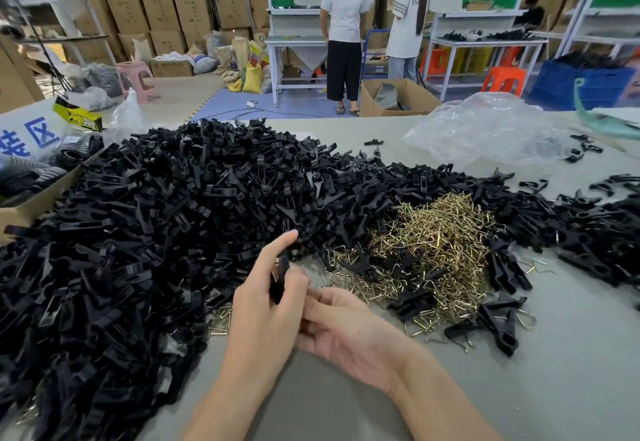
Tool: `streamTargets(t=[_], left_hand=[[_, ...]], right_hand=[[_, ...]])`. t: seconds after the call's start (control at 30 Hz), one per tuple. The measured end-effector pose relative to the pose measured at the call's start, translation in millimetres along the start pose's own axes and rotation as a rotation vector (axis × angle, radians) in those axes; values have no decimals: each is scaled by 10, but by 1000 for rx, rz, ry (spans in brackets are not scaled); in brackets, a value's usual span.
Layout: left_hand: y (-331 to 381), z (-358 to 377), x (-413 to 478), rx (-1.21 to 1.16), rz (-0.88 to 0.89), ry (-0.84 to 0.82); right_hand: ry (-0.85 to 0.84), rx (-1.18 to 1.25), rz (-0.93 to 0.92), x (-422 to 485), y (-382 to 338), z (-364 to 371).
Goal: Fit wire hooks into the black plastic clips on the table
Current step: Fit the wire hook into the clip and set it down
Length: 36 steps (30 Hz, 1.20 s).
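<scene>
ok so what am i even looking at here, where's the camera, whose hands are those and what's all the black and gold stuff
No machine here: a person works with bare hands, and the one picture comes from a wide-angle camera worn on their head, looking forward and down, so the arms enter from the bottom edge. The left hand holds one black clip, forefinger stretched out. The right hand reaches in against it; whether it pinches a hook is hidden. On the grey table lies a big heap of black clips, and right of it a smaller pile of brass-coloured wire hooks with some clips mixed in. Behind those sits a crumpled clear plastic bag.
</scene>
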<state>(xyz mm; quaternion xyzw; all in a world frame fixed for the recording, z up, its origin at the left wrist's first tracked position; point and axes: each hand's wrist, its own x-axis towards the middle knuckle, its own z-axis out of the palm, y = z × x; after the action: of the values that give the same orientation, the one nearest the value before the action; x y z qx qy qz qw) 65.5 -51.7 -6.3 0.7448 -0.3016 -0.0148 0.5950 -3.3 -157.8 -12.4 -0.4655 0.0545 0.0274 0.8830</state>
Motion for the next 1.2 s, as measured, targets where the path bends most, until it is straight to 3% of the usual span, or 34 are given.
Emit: streamTargets(t=[0.5, 0.8, 1.2], left_hand=[[-93, 112, 33, 246, 15, 177], [-117, 147, 21, 186, -26, 181], [-175, 89, 26, 56, 122, 131]], right_hand=[[52, 92, -46, 66, 103, 14], [55, 112, -37, 45, 82, 22], [69, 40, -43, 28, -38, 22]])
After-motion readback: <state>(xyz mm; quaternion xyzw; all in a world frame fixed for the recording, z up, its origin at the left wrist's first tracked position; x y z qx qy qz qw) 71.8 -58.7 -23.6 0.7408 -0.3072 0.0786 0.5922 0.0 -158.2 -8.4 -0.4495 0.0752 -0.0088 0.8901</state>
